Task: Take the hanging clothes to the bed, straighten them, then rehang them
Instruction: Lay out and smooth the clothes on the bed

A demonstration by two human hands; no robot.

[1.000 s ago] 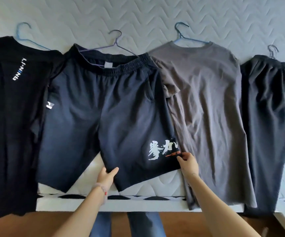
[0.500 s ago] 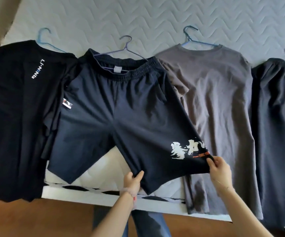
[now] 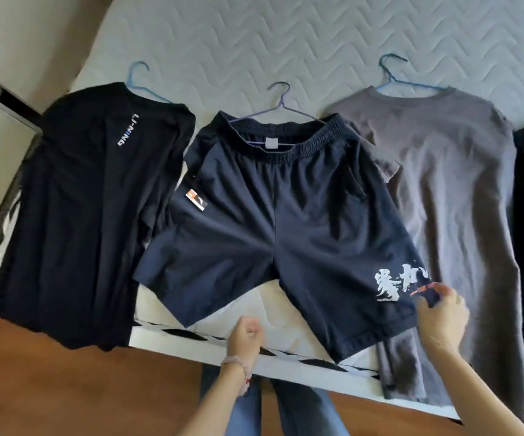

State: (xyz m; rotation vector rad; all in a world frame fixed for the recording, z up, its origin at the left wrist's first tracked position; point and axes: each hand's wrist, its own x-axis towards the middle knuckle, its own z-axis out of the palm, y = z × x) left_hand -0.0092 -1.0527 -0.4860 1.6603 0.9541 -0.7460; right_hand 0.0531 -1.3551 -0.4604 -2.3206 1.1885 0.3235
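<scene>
Navy shorts (image 3: 270, 221), right hand (image 3: 441, 316) pinching edge

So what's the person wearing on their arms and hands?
Both arms are bare, with no sleeves showing. The left hand has a pale pink beaded bracelet at its wrist, with a small red bit. The right hand shows no ring or band that I can make out.

White letters run down the black T-shirt (image 3: 91, 215) - "LI-NING" (image 3: 127, 129), clear as day. Over on the navy shorts (image 3: 270, 215), big white brush-style Chinese characters (image 3: 392, 283) sit low on one leg - too stylised and blurred to read. A small orange-and-white logo patch (image 3: 195, 199) sits near the pocket, lettering illegible.
</scene>
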